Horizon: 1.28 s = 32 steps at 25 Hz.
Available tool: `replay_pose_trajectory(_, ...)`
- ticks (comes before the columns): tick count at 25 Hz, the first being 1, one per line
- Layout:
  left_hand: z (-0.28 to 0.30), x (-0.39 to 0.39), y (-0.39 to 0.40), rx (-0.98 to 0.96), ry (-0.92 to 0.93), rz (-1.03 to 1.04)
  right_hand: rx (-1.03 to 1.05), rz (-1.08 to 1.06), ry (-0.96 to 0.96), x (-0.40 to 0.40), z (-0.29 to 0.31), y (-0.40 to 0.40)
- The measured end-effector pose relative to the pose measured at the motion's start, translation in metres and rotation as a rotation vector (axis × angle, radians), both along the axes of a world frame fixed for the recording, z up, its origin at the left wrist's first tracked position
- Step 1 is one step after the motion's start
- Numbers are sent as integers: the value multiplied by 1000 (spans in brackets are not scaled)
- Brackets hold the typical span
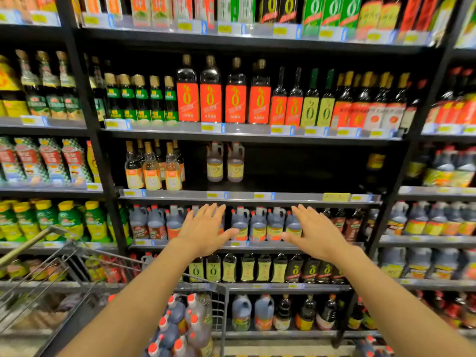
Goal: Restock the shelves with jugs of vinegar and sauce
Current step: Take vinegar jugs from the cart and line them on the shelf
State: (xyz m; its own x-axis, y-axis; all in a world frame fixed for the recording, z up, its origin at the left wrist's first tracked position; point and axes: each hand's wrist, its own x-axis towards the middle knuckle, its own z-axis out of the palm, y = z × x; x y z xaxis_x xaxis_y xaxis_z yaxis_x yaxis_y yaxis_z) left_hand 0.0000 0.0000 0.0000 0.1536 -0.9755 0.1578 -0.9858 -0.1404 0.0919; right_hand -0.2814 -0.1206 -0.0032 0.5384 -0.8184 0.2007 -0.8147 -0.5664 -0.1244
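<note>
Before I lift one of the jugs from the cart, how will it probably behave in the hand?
A jug in the cart looks full of dark liquid, so probably heavy for its size. The smooth plastic may be slippery; the moulded handle near the red cap seems the safer hold. Tall and narrow, it could tip if pushed high up.

A large "0" is printed on the orange labels of the tall dark bottles [210, 99]. The yellow price tags [336, 196] cannot be read.
</note>
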Motion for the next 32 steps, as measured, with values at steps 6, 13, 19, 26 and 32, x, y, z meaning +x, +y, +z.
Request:
replay_pose_trajectory(6,-14,-12,-50,73,-29,143,42,166,42,20,-26,-87)
replay_pose_trajectory(13,-27,-8,-79,215,-109,300,119,357,49,50,-39,-152)
replay_pose_trajectory(19,-66,34,-84,286,-94,416,140,538,79,117,-67,-177)
replay_pose_trajectory(26,-109,103,-84,377,-43,563,123,748,204,235,-93,-187)
replay_pose_trajectory(32,-142,142,-33,376,99,770,127,964,287,331,-118,-166)
